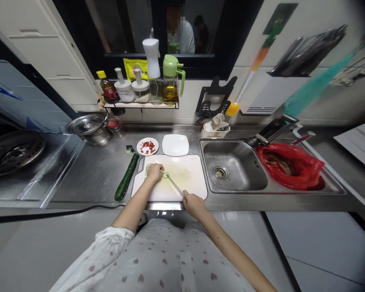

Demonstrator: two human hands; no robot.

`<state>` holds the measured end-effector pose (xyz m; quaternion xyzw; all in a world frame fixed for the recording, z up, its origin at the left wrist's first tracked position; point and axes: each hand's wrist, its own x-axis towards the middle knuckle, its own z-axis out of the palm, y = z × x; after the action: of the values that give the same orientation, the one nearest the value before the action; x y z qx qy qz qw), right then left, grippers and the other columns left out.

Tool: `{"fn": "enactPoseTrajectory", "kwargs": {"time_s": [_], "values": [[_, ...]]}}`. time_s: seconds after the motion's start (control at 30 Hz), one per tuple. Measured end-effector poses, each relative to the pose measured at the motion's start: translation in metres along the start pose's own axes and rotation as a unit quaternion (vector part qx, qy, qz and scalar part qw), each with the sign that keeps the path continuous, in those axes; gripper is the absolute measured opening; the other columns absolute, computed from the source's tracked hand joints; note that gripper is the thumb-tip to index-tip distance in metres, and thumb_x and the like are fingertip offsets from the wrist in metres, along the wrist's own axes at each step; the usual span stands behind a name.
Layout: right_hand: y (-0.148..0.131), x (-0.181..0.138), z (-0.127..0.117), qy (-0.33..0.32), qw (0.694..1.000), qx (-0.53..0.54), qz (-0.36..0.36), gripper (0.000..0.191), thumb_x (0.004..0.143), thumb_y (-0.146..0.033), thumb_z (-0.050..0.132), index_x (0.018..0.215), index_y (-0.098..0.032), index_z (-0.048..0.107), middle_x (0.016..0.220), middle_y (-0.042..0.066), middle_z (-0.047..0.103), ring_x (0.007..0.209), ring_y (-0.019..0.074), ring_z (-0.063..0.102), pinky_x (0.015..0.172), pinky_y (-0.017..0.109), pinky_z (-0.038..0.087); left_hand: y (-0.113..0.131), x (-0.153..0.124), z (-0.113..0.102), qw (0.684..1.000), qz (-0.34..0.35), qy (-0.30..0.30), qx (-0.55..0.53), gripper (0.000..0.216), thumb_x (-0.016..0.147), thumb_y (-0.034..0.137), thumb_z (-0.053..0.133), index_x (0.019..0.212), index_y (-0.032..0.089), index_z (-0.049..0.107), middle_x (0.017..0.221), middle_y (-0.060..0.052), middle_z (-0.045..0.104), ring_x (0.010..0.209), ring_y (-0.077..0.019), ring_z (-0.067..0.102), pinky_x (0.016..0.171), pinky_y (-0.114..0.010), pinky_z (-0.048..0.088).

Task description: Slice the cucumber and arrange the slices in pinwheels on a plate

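On the white cutting board (pixel 188 178) my left hand (pixel 155 172) curls over a piece of cucumber (pixel 147 170) at the board's left end. My right hand (pixel 194 204) is closed on the handle of a knife (pixel 174 185), whose blade points up and left toward a thin cucumber slice (pixel 166 175) beside my left fingers. A whole dark green cucumber (pixel 127 177) lies on the steel counter just left of the board.
Behind the board stand a small plate of chopped red chilli (pixel 147 146) and an empty white plate (pixel 175 144). The sink (pixel 232 170) is to the right, with a red plastic bag (pixel 288 164) beyond it. A steel pot (pixel 89 129) and a condiment shelf (pixel 140 103) sit at back left.
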<state>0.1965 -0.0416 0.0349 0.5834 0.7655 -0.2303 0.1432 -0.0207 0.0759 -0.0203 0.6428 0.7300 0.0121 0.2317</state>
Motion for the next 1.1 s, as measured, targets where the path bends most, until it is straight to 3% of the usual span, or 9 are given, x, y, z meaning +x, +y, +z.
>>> {"fn": "enactPoseTrajectory", "kwargs": {"time_s": [0.33,0.67,1.1], "values": [[-0.003,0.001,0.002,-0.012,1.0,-0.012,0.002,0.028,0.095,-0.018,0.031,0.116,-0.019,0.05,0.097,0.013,0.07,0.093,0.0247,0.067,0.072,0.031,0.041,0.001,0.001,0.0,1.0,-0.008,-0.002,-0.004,0.016,0.079,0.027,0.064,0.093,0.028,0.071,0.109,-0.004,0.07,0.111,-0.0266,0.053,0.093,-0.04,0.033],[-0.003,0.008,-0.012,-0.071,0.997,0.009,0.002,0.029,0.093,-0.017,0.034,0.117,-0.018,0.049,0.103,0.014,0.068,0.094,0.0263,0.066,0.069,0.031,0.041,-0.003,0.004,0.004,1.0,-0.004,0.001,-0.001,0.017,0.078,0.029,0.065,0.093,0.029,0.072,0.108,-0.004,0.07,0.11,-0.0262,0.054,0.094,-0.04,0.033],[-0.007,0.014,-0.013,-0.075,0.997,0.014,-0.007,0.029,0.092,-0.014,0.035,0.118,-0.016,0.048,0.105,0.016,0.067,0.095,0.0269,0.066,0.069,0.032,0.042,-0.002,0.004,0.003,1.0,-0.011,0.0,-0.005,0.016,0.078,0.028,0.064,0.093,0.029,0.071,0.107,-0.003,0.071,0.11,-0.0253,0.053,0.093,-0.039,0.033]]}}
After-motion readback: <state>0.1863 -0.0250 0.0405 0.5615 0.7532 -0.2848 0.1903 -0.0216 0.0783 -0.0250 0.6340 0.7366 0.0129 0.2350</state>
